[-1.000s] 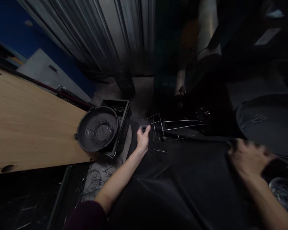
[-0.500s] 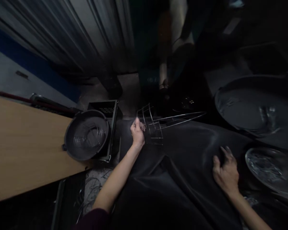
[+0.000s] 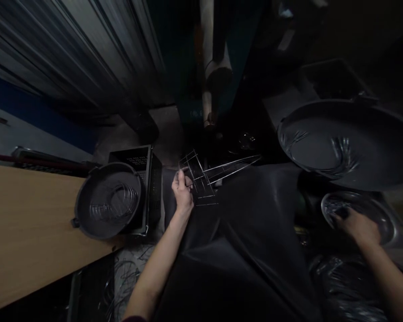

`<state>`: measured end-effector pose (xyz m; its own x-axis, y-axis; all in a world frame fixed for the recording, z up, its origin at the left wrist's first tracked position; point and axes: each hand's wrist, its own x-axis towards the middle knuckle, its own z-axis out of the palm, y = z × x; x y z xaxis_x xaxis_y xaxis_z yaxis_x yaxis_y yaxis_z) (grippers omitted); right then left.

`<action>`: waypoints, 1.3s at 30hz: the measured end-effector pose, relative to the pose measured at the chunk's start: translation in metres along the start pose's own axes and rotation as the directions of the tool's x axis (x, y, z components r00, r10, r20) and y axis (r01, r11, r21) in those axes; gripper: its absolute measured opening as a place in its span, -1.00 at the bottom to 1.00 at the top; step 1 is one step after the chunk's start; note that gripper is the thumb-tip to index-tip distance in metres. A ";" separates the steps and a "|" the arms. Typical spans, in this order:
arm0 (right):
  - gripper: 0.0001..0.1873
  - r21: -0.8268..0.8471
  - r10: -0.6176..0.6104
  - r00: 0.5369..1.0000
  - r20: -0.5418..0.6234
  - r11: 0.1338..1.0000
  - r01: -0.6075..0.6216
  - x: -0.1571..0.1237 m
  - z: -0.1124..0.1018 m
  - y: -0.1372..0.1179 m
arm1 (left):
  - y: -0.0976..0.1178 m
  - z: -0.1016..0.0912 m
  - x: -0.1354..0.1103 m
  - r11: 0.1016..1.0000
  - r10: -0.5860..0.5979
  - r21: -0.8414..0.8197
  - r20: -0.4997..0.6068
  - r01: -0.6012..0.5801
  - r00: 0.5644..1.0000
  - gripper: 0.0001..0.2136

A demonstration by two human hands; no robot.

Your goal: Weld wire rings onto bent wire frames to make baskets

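Note:
My left hand [image 3: 183, 190] is closed on a wire frame [image 3: 204, 179], gripping its near left corner. The frame is made of thin bent metal rods, with a long narrow loop pointing right. Over at the right, my right hand [image 3: 361, 226] reaches down into a shallow metal bowl [image 3: 387, 223]. Small shiny pieces lie in that bowl, too blurred to name. Its fingertips look dark and are partly lost against the contents, so their grip is unclear. A black apron [image 3: 248, 232] covers my lap beneath the wire frame.
To the left, a black round basin [image 3: 83, 210] holds wire rings, beside a dark plastic crate [image 3: 149, 179] and a wooden board [image 3: 30, 223]. A large dark basin [image 3: 383, 147] with bent wires stands at the right. A machine column [image 3: 218, 67] rises ahead.
My right hand has moved from over the apron rightward into the metal bowl. My left hand still holds the wire frame, which has turned slightly. The whole view has shifted to the right.

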<state>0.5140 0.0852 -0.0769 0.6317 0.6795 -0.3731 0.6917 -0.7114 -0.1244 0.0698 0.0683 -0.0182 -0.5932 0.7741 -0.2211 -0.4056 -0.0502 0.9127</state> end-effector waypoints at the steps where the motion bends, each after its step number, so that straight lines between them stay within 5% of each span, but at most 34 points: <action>1: -0.56 0.012 -0.020 1.000 0.000 1.000 0.020 -0.001 -0.002 0.000 | 0.007 0.002 0.002 1.000 0.007 -0.005 -0.001 -0.007 1.000 -0.69; 6: -0.69 0.060 -0.081 0.985 -0.154 0.994 0.092 -0.004 -0.013 0.010 | 0.021 0.024 0.017 0.999 0.047 -0.017 0.033 -0.046 0.998 -0.71; 10: -0.84 -0.049 0.027 0.978 -0.208 0.998 -0.038 -0.009 -0.017 0.009 | 0.017 0.040 0.026 0.996 0.057 -0.072 0.053 -0.053 0.997 -0.72; 14: -0.52 0.007 0.162 0.973 -0.163 0.987 -0.163 -0.024 -0.032 -0.019 | 0.018 0.038 0.026 0.994 0.087 -0.067 0.000 -0.087 0.996 -0.68; 17: -0.61 0.250 0.098 0.971 -0.217 0.967 -0.042 -0.043 -0.046 -0.056 | 0.021 0.030 0.027 0.994 0.095 -0.049 -0.052 -0.097 0.994 -0.65; 20: -0.78 0.677 -0.073 0.985 -0.158 0.718 0.162 -0.074 -0.050 -0.105 | 0.025 0.022 0.032 0.991 0.126 -0.037 -0.079 -0.129 0.989 -0.64; 22: -0.81 0.860 -0.243 0.970 0.012 0.497 0.114 -0.100 -0.047 -0.142 | 0.027 0.019 0.037 0.987 0.155 -0.028 -0.086 -0.158 0.984 -0.64; 24: -0.69 0.928 -0.419 0.895 0.154 0.372 0.015 -0.127 -0.041 -0.182 | 0.030 0.017 0.041 0.984 0.174 -0.012 -0.090 -0.176 0.981 -0.64; 28: -0.48 0.964 -0.600 0.784 0.161 0.267 0.007 -0.161 -0.029 -0.246 | 0.035 0.016 0.047 0.981 0.191 0.006 -0.088 -0.192 0.978 -0.63; 34: -0.48 0.998 -0.622 0.781 0.058 0.055 -0.030 -0.176 -0.021 -0.285 | 0.039 0.013 0.056 0.986 0.162 -0.018 -0.099 -0.165 0.982 -0.61; 39: -0.50 0.991 -0.616 0.779 0.115 0.021 -0.129 -0.188 -0.022 -0.296 | 0.037 0.009 0.064 0.991 0.129 0.034 -0.137 -0.126 0.982 -0.61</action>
<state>0.1984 0.1720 0.0502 0.0259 0.9473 -0.3194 -0.4137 -0.2807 -0.8661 0.0232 0.1221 0.0046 -0.7301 0.6676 -0.1459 -0.3041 -0.1262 0.9443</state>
